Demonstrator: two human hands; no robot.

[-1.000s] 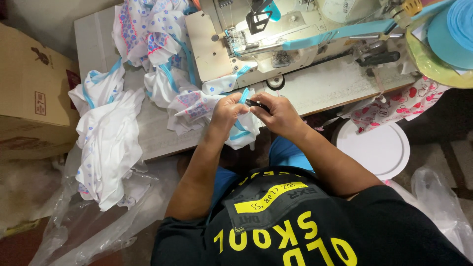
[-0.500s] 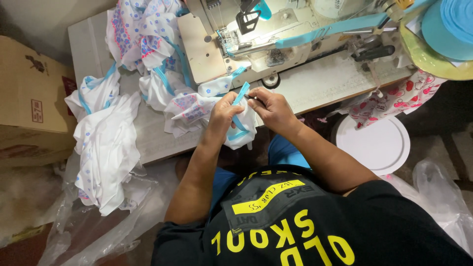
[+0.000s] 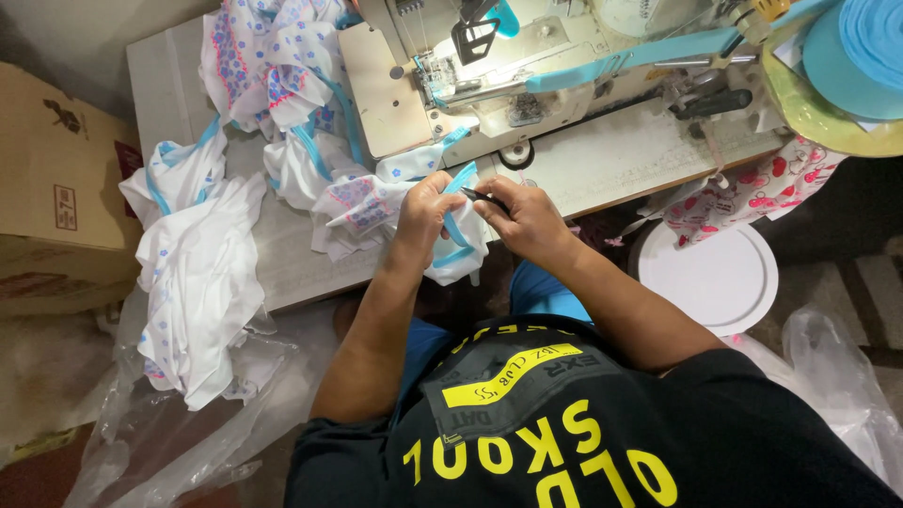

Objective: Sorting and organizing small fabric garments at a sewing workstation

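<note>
At a sewing worktop (image 3: 602, 174), the person's left hand (image 3: 423, 209) pinches a white printed garment piece (image 3: 372, 202) by its blue binding strip (image 3: 458, 179), fingers closed on the trim; the right hand (image 3: 529, 218) is closed around small dark snips (image 3: 484, 197), their tip pointing at the strip between the two hands; compared with a second ago, both hands have lifted slightly toward the sewing machine (image 3: 489, 75) and the strip now stands more upright between them, which suggests the trimming of the binding end is under way rather than finished; the piece lies at the front edge of the worktop, just below the machine bed; a heap of like white garments (image 3: 198, 273) hangs off the left end; a blue tape roll (image 3: 870, 47) sits at far right, and a white round lid (image 3: 710, 277) lies on the floor below.
</note>
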